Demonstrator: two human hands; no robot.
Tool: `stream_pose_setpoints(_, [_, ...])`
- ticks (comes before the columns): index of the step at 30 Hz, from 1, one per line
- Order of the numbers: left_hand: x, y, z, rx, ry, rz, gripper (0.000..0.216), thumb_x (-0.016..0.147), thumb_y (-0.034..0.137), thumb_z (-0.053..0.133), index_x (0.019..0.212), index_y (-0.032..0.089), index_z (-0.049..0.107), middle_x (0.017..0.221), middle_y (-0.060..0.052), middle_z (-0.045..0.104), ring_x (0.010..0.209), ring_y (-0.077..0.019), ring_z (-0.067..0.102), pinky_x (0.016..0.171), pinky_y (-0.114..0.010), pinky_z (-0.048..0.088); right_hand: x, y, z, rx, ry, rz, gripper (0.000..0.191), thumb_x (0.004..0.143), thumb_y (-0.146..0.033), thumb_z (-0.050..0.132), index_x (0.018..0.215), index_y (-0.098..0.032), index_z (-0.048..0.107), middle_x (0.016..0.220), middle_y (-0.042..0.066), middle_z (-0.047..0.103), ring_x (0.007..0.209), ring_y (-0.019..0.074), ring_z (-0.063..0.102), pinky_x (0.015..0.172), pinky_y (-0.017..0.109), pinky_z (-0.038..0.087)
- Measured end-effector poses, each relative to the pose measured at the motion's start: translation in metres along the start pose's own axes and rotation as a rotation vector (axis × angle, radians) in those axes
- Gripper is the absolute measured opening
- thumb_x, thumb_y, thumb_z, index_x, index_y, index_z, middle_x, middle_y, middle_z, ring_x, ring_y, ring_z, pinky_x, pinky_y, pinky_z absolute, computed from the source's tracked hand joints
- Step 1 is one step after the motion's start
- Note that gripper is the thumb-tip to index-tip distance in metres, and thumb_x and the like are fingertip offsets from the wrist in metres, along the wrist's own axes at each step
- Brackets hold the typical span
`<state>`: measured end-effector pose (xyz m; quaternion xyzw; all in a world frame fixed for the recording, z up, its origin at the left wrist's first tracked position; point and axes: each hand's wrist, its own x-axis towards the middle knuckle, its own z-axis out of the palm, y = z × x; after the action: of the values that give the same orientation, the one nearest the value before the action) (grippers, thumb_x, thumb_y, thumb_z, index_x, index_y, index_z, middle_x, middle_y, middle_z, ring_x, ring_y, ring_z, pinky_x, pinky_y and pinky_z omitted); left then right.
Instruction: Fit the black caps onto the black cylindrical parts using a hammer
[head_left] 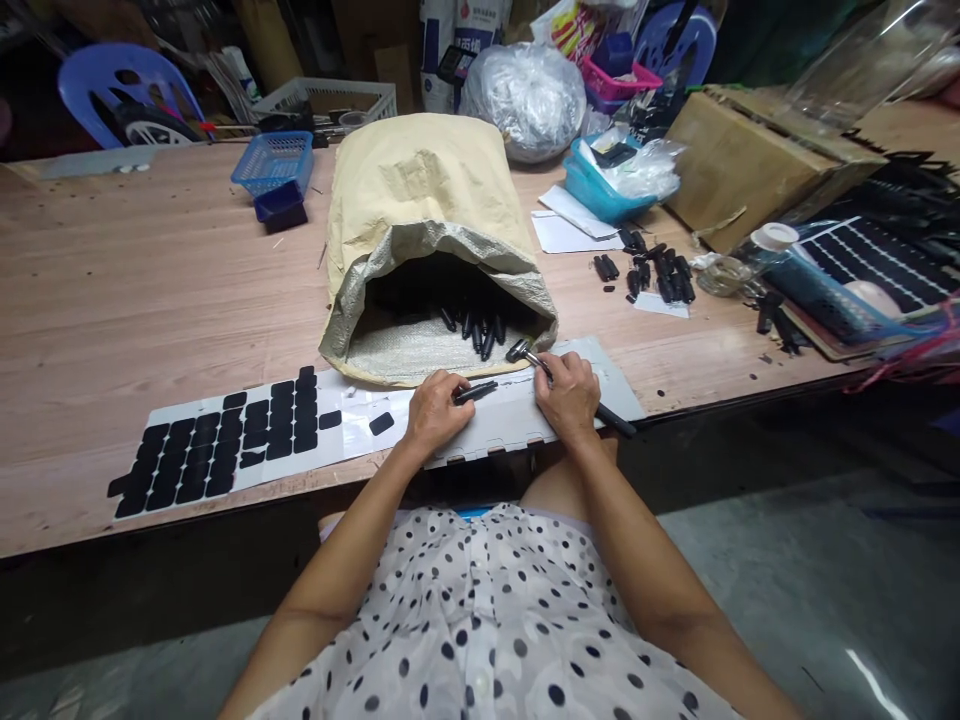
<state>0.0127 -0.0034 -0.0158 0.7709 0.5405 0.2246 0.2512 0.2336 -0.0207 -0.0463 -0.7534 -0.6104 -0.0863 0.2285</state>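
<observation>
My left hand (437, 412) is closed on a slim black pointed part (477, 392), which sticks out to the right from my fingertips just above a grey-white board (487, 435). My right hand (568, 397) wraps around a small hammer (616, 420) with a silver metal head and a black handle end. The head points up and left, close to the sack's mouth. Directly ahead lies a yellowish woven sack (427, 170), its opening facing me. Several black pointed parts (487, 340) lie inside its lower lip; deeper inside is dark.
Left of my hands, a sheet of black rounded stickers (281, 420) lies along the table's front edge. Blue baskets (274, 165) stand behind it. To the right are loose black parts (664, 275), a turquoise basket (611, 190), a cardboard box (750, 165) and a jar (772, 240).
</observation>
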Motion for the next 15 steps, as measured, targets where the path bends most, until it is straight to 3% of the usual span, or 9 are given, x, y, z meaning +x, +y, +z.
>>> stream_pose_setpoints(4, [0.001, -0.002, 0.01, 0.04, 0.071, 0.037, 0.013, 0.079, 0.026, 0.073, 0.092, 0.024, 0.073, 0.094, -0.005, 0.067, 0.096, -0.026, 0.06, 0.089, -0.04, 0.048, 0.0, 0.0, 0.001, 0.003, 0.004, 0.002, 0.028, 0.093, -0.024, 0.051, 0.112, -0.024, 0.072, 0.094, 0.009, 0.058, 0.091, 0.0253, 0.046, 0.073, 0.034, 0.031])
stream_pose_setpoints(9, [0.003, -0.005, 0.011, 0.008, 0.042, 0.025, 0.008, 0.083, 0.026, 0.072, 0.091, 0.025, 0.074, 0.092, -0.004, 0.067, 0.097, -0.0254, 0.059, 0.09, -0.04, 0.047, 0.003, 0.004, 0.001, 0.007, -0.035, -0.008, 0.029, 0.094, -0.024, 0.052, 0.113, -0.023, 0.073, 0.095, 0.01, 0.06, 0.091, 0.0249, 0.049, 0.073, 0.034, 0.033])
stream_pose_setpoints(15, [0.004, -0.003, 0.011, -0.003, 0.027, 0.017, 0.013, 0.082, 0.024, 0.073, 0.095, 0.024, 0.076, 0.092, -0.004, 0.067, 0.096, -0.0251, 0.059, 0.089, -0.04, 0.047, -0.003, 0.004, -0.014, 0.205, -0.014, -0.033, 0.035, 0.097, -0.023, 0.047, 0.123, -0.024, 0.07, 0.092, 0.008, 0.065, 0.09, 0.0237, 0.058, 0.08, 0.035, 0.045])
